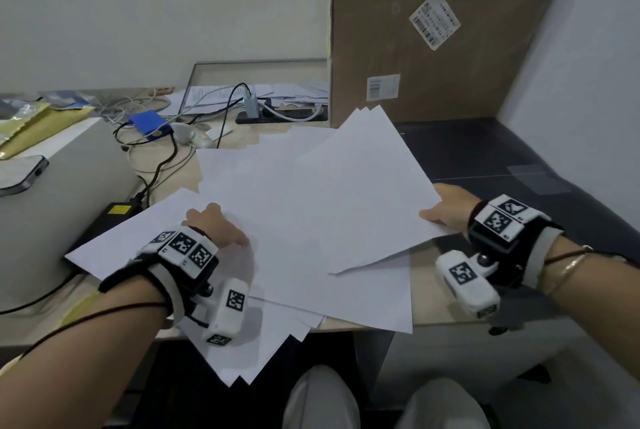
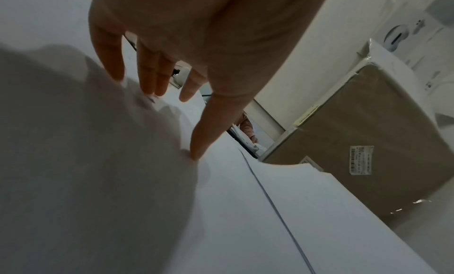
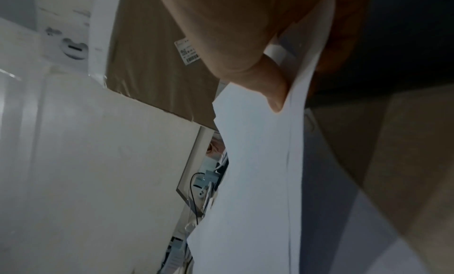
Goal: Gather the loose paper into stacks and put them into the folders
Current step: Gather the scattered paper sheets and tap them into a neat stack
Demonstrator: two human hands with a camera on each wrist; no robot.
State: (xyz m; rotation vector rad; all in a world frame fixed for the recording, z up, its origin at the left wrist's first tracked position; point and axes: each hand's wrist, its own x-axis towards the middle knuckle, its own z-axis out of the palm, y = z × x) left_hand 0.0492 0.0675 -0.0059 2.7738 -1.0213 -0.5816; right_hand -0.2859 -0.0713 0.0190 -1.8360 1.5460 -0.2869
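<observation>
Several loose white sheets (image 1: pixel 298 200) lie fanned out across the desk, some hanging over its front edge. My left hand (image 1: pixel 216 226) lies on the left sheets with straight fingers; in the left wrist view its fingertips (image 2: pixel 196 152) touch the paper (image 2: pixel 245 220). My right hand (image 1: pixel 446 210) pinches the right edge of a few upper sheets (image 1: pixel 363 186), which are lifted and tilted. The right wrist view has the thumb (image 3: pixel 270 91) on top of these sheets (image 3: pixel 258 161) and the fingers beneath. No folder is plainly recognisable.
A tall cardboard box (image 1: pixel 433 30) stands behind the paper. A dark flat surface (image 1: pixel 519 158) lies to the right. Cables, a blue device (image 1: pixel 149 122) and a power strip (image 1: pixel 284 113) clutter the back left. A phone (image 1: pixel 20 172) rests on a grey box at the left.
</observation>
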